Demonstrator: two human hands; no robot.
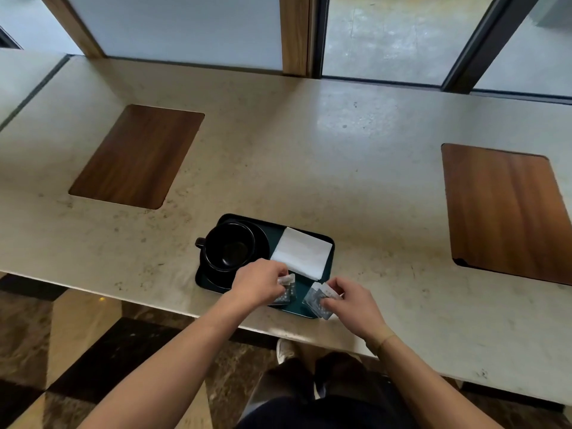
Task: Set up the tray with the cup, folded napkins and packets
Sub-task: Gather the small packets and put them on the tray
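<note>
Black ceramic cup (229, 246) and white folded napkin (301, 252) sat on your dark tray (328, 239); your left hand (260, 283) and right hand (353, 301) each pinched grey packets (314, 297), placement unfinished.

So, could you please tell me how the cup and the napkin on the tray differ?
The cup is black, round and hollow, standing on a saucer at the tray's left. The napkin is white, flat and rectangular, lying folded at the right. The left hand overlaps the cup's near rim in view; the napkin lies clear. Both sit on the tray.

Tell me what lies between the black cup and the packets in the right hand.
In the head view, the left hand, gripping its own packets, and the white napkin's near corner.
</note>
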